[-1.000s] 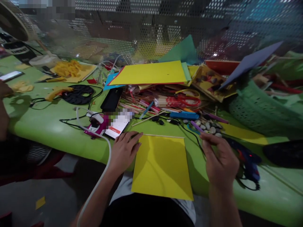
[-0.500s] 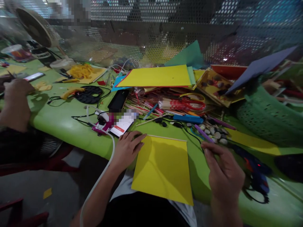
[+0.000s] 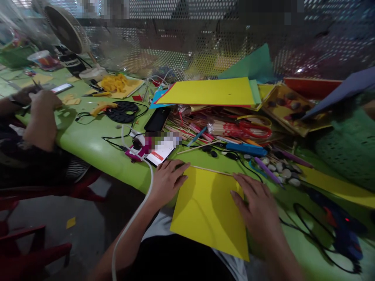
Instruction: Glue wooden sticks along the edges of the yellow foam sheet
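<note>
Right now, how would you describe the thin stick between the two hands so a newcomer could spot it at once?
At the near edge of the green table, find the yellow sheet between the left hand and right hand. The thin pale stick runs along that sheet's far edge, a hand at each end. Unlike the loose stick beyond it, this one lines the sheet.

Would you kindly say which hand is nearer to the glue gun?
Right. The right hand lies left of the glue gun; the left hand is farther left, by the left edge of the yellow sheet.
</note>
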The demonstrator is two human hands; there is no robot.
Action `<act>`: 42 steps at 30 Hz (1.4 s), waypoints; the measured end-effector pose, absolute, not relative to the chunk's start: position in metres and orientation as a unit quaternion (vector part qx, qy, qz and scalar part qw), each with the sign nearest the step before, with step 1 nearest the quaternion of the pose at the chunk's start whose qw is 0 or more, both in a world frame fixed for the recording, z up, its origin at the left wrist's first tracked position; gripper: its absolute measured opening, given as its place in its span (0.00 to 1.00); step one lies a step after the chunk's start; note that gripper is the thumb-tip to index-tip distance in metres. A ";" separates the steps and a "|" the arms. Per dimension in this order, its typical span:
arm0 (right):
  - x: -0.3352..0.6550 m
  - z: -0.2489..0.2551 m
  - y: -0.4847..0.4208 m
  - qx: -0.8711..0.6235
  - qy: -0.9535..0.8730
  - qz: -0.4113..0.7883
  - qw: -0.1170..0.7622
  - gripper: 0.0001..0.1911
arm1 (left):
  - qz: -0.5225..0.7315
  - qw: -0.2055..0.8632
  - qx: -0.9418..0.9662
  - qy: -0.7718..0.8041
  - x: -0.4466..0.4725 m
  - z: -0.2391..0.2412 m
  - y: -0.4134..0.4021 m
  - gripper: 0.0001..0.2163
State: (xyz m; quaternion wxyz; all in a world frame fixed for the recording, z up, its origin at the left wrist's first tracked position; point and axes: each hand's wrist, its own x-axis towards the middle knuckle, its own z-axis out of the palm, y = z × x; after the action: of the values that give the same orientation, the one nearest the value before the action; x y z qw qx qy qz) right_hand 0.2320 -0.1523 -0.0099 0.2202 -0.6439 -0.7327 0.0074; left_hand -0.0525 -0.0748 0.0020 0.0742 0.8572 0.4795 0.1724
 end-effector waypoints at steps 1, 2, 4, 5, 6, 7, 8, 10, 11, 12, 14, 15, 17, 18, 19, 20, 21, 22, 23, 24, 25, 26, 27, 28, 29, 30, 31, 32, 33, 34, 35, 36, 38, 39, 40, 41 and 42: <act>0.229 -0.011 -0.152 -0.647 -0.735 0.003 0.205 0.23 | 0.173 0.075 0.857 0.479 -0.053 0.002 -0.075 0.17; 0.227 -0.011 -0.152 -0.649 -0.736 0.001 0.192 0.24 | 0.172 0.077 0.858 0.479 -0.053 0.002 -0.075 0.17; 0.224 -0.012 -0.152 -0.650 -0.739 -0.004 0.174 0.24 | 0.167 0.080 0.859 0.478 -0.053 0.002 -0.074 0.17; 0.223 -0.012 -0.152 -0.650 -0.741 -0.005 0.169 0.24 | 0.164 0.080 0.859 0.478 -0.053 0.002 -0.074 0.17; 0.223 -0.012 -0.152 -0.649 -0.742 -0.005 0.166 0.24 | 0.163 0.081 0.860 0.476 -0.053 0.002 -0.074 0.18; 0.222 -0.011 -0.152 -0.649 -0.743 -0.005 0.163 0.24 | 0.162 0.080 0.861 0.475 -0.053 0.002 -0.074 0.18; 0.222 -0.011 -0.152 -0.650 -0.743 -0.004 0.160 0.24 | 0.162 0.079 0.862 0.474 -0.053 0.002 -0.074 0.18; 0.221 -0.009 -0.152 -0.653 -0.741 -0.003 0.154 0.24 | 0.162 0.074 0.862 0.474 -0.053 0.002 -0.074 0.18; 0.221 -0.008 -0.152 -0.655 -0.741 -0.004 0.149 0.24 | 0.162 0.072 0.862 0.474 -0.053 0.002 -0.074 0.17; 0.220 -0.007 -0.152 -0.656 -0.741 -0.005 0.145 0.24 | 0.161 0.070 0.862 0.475 -0.052 0.002 -0.074 0.17; 0.219 -0.005 -0.152 -0.657 -0.742 -0.007 0.135 0.24 | 0.160 0.070 0.862 0.477 -0.052 0.003 -0.073 0.16; 0.218 -0.004 -0.152 -0.658 -0.742 -0.009 0.130 0.24 | 0.160 0.071 0.861 0.478 -0.051 0.004 -0.073 0.16; 0.217 -0.005 -0.153 -0.658 -0.742 -0.011 0.127 0.24 | 0.161 0.074 0.860 0.479 -0.051 0.005 -0.073 0.16; 0.217 -0.007 -0.154 -0.659 -0.741 -0.012 0.127 0.25 | 0.161 0.075 0.860 0.478 -0.051 0.005 -0.073 0.16; 0.218 -0.008 -0.154 -0.659 -0.741 -0.011 0.129 0.25 | 0.161 0.077 0.860 0.478 -0.051 0.005 -0.074 0.17; 0.219 -0.010 -0.154 -0.658 -0.741 -0.011 0.134 0.25 | 0.163 0.080 0.859 0.479 -0.052 0.005 -0.074 0.17; 0.220 -0.011 -0.154 -0.656 -0.741 -0.011 0.142 0.25 | 0.166 0.083 0.857 0.481 -0.052 0.005 -0.074 0.17; 0.222 -0.013 -0.154 -0.655 -0.740 -0.011 0.153 0.25 | 0.171 0.085 0.854 0.484 -0.052 0.005 -0.075 0.18; 0.224 -0.014 -0.153 -0.653 -0.739 -0.014 0.167 0.26 | 0.178 0.088 0.851 0.487 -0.052 0.004 -0.075 0.18; 0.227 -0.014 -0.152 -0.650 -0.737 -0.018 0.182 0.26 | 0.184 0.090 0.848 0.488 -0.053 0.004 -0.075 0.18; 0.229 -0.014 -0.152 -0.648 -0.736 -0.024 0.198 0.26 | 0.189 0.093 0.847 0.488 -0.053 0.004 -0.076 0.18; 0.232 -0.013 -0.151 -0.645 -0.733 -0.030 0.213 0.26 | 0.192 0.094 0.846 0.488 -0.053 0.004 -0.076 0.17; 0.234 -0.012 -0.150 -0.643 -0.731 -0.036 0.227 0.25 | 0.195 0.096 0.846 0.488 -0.053 0.004 -0.076 0.17; 0.236 -0.011 -0.150 -0.642 -0.726 -0.042 0.241 0.24 | 0.196 0.096 0.845 0.487 -0.053 0.004 -0.076 0.17; 0.237 -0.010 -0.150 -0.642 -0.721 -0.048 0.254 0.24 | 0.196 0.097 0.845 0.487 -0.053 0.004 -0.076 0.17; 0.239 -0.009 -0.149 -0.644 -0.714 -0.053 0.268 0.23 | 0.196 0.096 0.846 0.487 -0.053 0.005 -0.075 0.16; 0.240 -0.009 -0.149 -0.647 -0.707 -0.056 0.279 0.22 | 0.194 0.095 0.846 0.487 -0.053 0.005 -0.075 0.16; 0.241 -0.009 -0.150 -0.649 -0.702 -0.059 0.287 0.22 | 0.194 0.094 0.847 0.485 -0.053 0.004 -0.075 0.16; 0.242 -0.009 -0.149 -0.649 -0.700 -0.059 0.291 0.21 | 0.193 0.092 0.849 0.482 -0.054 0.004 -0.075 0.16; 0.242 -0.010 -0.149 -0.648 -0.701 -0.059 0.292 0.21 | 0.194 0.091 0.851 0.479 -0.054 0.003 -0.075 0.16; 0.242 -0.011 -0.149 -0.645 -0.705 -0.055 0.290 0.21 | 0.196 0.089 0.853 0.476 -0.055 0.002 -0.075 0.16; 0.242 -0.013 -0.149 -0.641 -0.710 -0.051 0.288 0.20 | 0.199 0.086 0.854 0.473 -0.055 0.002 -0.075 0.16; 0.240 -0.014 -0.149 -0.634 -0.718 -0.042 0.285 0.20 | 0.206 0.079 0.856 0.468 -0.056 0.000 -0.075 0.17; 0.239 -0.014 -0.149 -0.632 -0.720 -0.038 0.283 0.19 | 0.209 0.075 0.856 0.466 -0.056 0.000 -0.075 0.17; 0.238 -0.014 -0.149 -0.631 -0.723 -0.035 0.281 0.19 | 0.211 0.072 0.857 0.465 -0.056 -0.001 -0.075 0.17; 0.236 -0.013 -0.149 -0.629 -0.725 -0.032 0.278 0.19 | 0.212 0.068 0.858 0.463 -0.056 -0.001 -0.075 0.18; 0.235 -0.013 -0.149 -0.628 -0.727 -0.029 0.275 0.19 | 0.213 0.066 0.858 0.463 -0.056 -0.001 -0.075 0.18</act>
State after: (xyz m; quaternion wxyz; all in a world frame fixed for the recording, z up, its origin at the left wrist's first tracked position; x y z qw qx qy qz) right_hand 0.2352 -0.1485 -0.0129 0.2751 -0.6283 -0.7271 -0.0288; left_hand -0.0563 -0.0750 -0.0005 0.0665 0.8577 0.4631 0.2134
